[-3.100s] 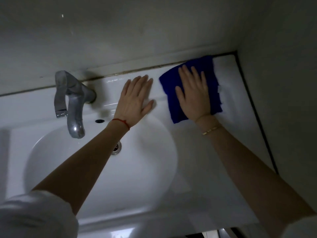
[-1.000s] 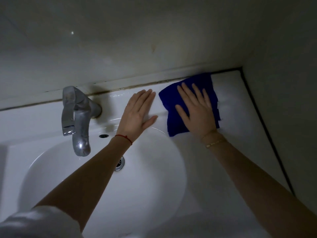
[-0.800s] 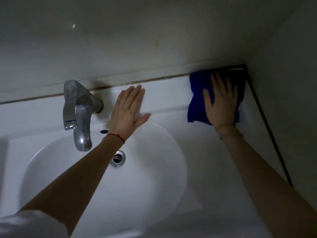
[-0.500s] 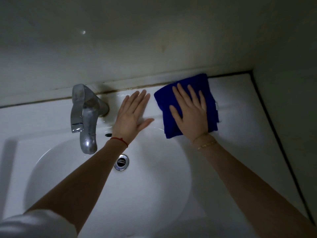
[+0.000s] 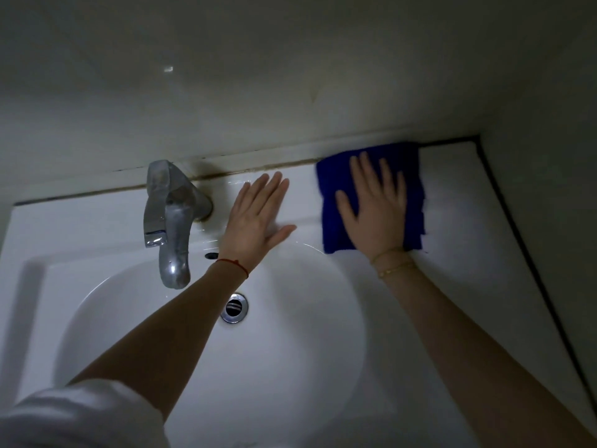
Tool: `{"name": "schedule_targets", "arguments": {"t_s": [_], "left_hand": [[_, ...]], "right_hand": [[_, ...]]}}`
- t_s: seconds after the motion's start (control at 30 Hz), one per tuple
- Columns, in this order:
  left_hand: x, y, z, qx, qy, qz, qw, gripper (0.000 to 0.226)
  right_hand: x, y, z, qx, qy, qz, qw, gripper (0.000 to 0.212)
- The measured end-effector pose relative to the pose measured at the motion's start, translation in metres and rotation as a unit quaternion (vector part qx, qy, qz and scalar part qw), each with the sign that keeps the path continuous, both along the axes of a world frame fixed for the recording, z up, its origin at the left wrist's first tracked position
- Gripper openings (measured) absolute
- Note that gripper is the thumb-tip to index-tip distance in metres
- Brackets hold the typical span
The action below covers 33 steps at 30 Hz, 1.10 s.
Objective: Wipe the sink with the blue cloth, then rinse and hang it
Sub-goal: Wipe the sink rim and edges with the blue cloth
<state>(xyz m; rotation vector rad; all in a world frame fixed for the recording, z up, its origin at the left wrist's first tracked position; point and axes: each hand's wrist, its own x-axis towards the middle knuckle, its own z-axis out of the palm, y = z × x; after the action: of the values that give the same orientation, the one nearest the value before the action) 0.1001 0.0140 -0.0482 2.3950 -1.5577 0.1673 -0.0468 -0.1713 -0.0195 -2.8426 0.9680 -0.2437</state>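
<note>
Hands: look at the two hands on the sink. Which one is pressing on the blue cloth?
The right hand, flat on the blue cloth near the corner. The left hand lies bare on the white sink beside the tap.

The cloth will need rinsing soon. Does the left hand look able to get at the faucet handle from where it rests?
Probably yes. The left hand lies flat on the sink ledge right beside the faucet, holding nothing, and nothing stands between them.

Two hands are seen, the left hand (image 5: 255,218) and the right hand (image 5: 374,208); one blue cloth (image 5: 332,202), one sink (image 5: 97,234), one tap (image 5: 171,218) and one drain (image 5: 235,308) are counted
</note>
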Motion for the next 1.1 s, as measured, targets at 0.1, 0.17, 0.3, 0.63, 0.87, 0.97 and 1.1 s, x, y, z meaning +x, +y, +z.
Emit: {"name": "schedule_targets", "arguments": {"t_s": [0.1, 0.17, 0.3, 0.63, 0.87, 0.97, 1.1], "left_hand": [[-0.006, -0.001, 0.002, 0.009, 0.014, 0.015, 1.000, 0.073], [-0.010, -0.004, 0.006, -0.002, 0.014, 0.008, 1.000, 0.073], [-0.016, -0.024, 0.014, -0.028, 0.003, -0.087, 0.996, 0.071], [-0.012, -0.099, 0.012, 0.017, -0.013, -0.208, 0.978, 0.078], [-0.011, -0.097, 0.011, -0.005, 0.015, -0.215, 0.977, 0.077], [-0.009, -0.098, 0.011, -0.020, 0.024, -0.209, 0.977, 0.076], [-0.013, -0.099, 0.012, -0.015, 0.038, -0.215, 0.976, 0.077]], "right_hand": [[-0.012, -0.003, -0.001, 0.005, 0.007, 0.094, 0.996, 0.061], [-0.028, -0.020, -0.002, 0.002, 0.006, 0.103, 0.995, 0.062], [-0.076, -0.066, -0.003, -0.013, 0.013, -0.032, 0.999, 0.067], [-0.122, -0.064, -0.002, 0.000, 0.006, -0.118, 0.993, 0.063], [-0.098, -0.096, 0.006, 0.021, 0.050, -0.023, 0.998, 0.062], [-0.114, -0.078, 0.003, 0.031, 0.027, -0.073, 0.997, 0.064], [-0.169, -0.028, -0.001, 0.029, -0.005, -0.150, 0.988, 0.062]]}}
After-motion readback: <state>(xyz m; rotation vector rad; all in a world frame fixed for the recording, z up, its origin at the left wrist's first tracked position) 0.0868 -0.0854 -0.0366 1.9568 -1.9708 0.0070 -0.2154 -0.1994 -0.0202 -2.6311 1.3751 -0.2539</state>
